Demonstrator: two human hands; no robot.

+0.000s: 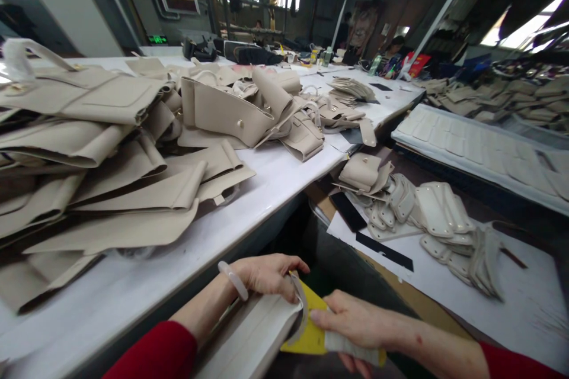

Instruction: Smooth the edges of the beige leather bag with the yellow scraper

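My left hand point(267, 275), with a pale bangle on the wrist, presses down on the end of a beige leather piece point(253, 337) that lies over the near table edge. My right hand point(355, 323) grips a yellow scraper-like tool point(311, 337) whose handle is wrapped in white tape. The tool's yellow part sits against the curled end of the leather piece, right under my left fingers. Both sleeves are red.
Piles of beige leather bag panels point(102, 177) cover the white table point(275, 177) to the left. Half-made bags point(240, 112) lie further back. A lower bench on the right holds small padded tabs point(440, 219) on white paper. Another person point(393, 47) sits far back.
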